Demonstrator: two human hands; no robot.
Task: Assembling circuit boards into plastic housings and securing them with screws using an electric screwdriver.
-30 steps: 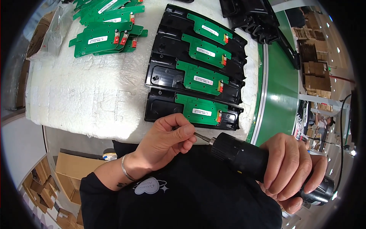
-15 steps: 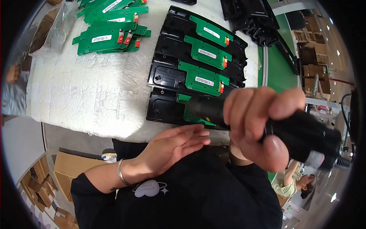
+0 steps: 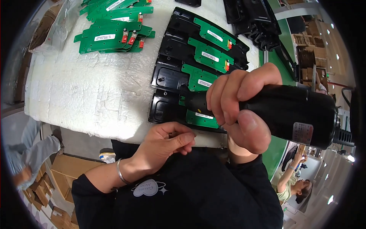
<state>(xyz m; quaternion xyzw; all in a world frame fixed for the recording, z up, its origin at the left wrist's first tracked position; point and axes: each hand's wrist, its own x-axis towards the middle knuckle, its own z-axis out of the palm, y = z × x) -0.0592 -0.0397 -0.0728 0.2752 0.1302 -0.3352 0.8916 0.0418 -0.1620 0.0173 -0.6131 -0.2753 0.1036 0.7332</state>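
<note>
Your right hand (image 3: 238, 110) is clamped tight around the black electric screwdriver (image 3: 282, 112), which lies almost level across the view with its nose over the nearest black tray (image 3: 167, 108) at the front edge of the white foam pad (image 3: 84, 91); the tool and your knuckles hide most of the green circuit board (image 3: 202, 118) in that tray, so you cannot see where the tip sits; 3 more trays with green boards (image 3: 207, 57) run back behind it, a loose pile of green boards (image 3: 114, 32) lies at the far left, and dark housings (image 3: 255, 23) sit far right beside the green belt (image 3: 276, 152); your left hand (image 3: 167, 145) rests curled at the pad's edge, fingertips pinched together, perhaps on something small; compared with 0.5 s ago, the left hand has closed from flat, and the screwdriver has dropped lower and nearer the front tray
</note>
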